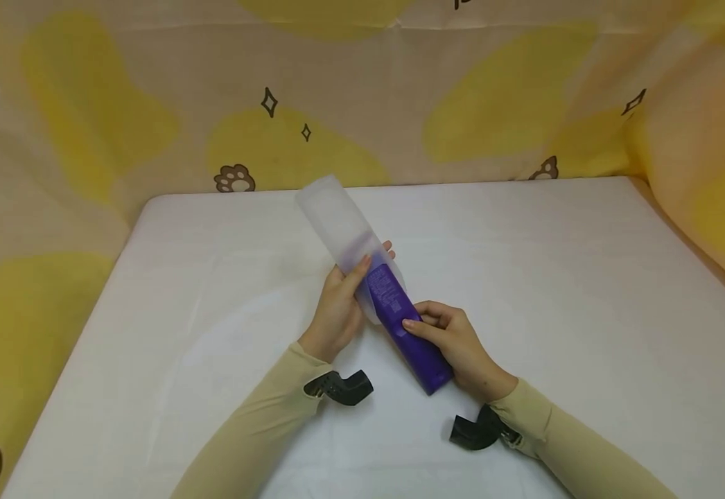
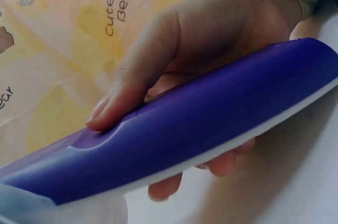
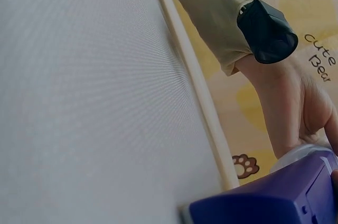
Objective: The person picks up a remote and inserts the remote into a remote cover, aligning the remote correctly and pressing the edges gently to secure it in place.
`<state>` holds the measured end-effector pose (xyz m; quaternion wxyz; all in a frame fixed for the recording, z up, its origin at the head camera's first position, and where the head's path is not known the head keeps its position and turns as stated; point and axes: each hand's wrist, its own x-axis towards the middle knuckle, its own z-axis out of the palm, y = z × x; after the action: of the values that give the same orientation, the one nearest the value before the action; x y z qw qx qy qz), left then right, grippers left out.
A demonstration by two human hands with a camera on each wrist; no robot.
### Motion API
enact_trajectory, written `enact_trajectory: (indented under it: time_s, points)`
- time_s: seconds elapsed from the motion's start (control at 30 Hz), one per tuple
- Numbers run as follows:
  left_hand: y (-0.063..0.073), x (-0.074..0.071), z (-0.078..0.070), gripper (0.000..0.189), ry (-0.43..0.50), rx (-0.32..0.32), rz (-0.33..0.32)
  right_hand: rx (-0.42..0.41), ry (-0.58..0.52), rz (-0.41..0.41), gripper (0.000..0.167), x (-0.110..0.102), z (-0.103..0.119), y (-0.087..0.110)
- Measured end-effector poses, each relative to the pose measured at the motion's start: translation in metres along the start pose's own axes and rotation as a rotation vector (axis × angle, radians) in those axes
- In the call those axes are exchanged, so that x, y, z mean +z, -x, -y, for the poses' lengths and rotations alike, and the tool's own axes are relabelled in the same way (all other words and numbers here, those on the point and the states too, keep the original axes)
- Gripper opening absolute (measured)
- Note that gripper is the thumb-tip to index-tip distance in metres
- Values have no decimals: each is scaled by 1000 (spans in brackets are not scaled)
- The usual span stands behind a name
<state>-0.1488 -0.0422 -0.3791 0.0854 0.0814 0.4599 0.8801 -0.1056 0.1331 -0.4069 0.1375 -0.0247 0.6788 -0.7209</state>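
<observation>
A long purple device (image 1: 414,350) with a white underside and small print on its face slants over the table, its kind not shown. Its upper end sits inside a frosted, see-through sleeve (image 1: 333,211). My left hand (image 1: 336,305) grips the sleeve near its lower end, thumb on top and fingers behind. Pinching the purple body below the print is my right hand (image 1: 459,338). In the left wrist view the right thumb presses a shallow recess on the purple body (image 2: 211,108), and fingertips show under the white side. The right wrist view shows the body's blunt end (image 3: 248,208).
A white table (image 1: 150,333) lies under both hands. Behind it and at the sides hangs a yellow-patterned cloth (image 1: 337,83). Black curved mounts are strapped at the left wrist (image 1: 346,388) and the right wrist (image 1: 477,430).
</observation>
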Motion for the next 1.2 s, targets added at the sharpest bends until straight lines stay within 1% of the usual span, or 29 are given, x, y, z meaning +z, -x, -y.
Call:
enact_trajectory:
  time_s: [0.13,0.23,0.27,0.37,0.43,0.47,0.5,0.6,0.67,0.87,0.97,1.2]
  points:
    - [0,0,1,40,-2,-1,-2,-1,-1,0,27,1,0,0]
    - [0,-1,-1,40,-4,-15,-12,-1,0,-1,28,1,0,0]
    - [0,-2,-2,39,-9,-20,-24,0,-1,-1,29,1,0,0]
    - [-2,-5,-6,34,-7,-35,-92,4,-6,2,28,2,-1,0]
    - [-3,-7,-9,32,13,-32,-130,8,-3,17,28,2,-1,0]
    - [-3,-8,-10,32,21,-23,-138,8,1,32,29,2,-2,0]
    - [-4,-8,-11,32,35,-16,-137,6,9,52,29,2,-2,0]
    - [-3,-8,-10,35,67,6,-97,-2,37,106,30,1,-3,0]
    - [-3,-7,-8,34,75,9,-75,-9,50,126,31,0,-4,0]
    - [-2,-8,-3,28,92,8,-31,-7,46,119,30,1,-4,2]
    - [-1,-7,-2,27,76,13,-3,-15,39,113,30,1,-3,3]
    - [0,-6,-5,28,51,13,24,-13,20,90,28,2,0,4]
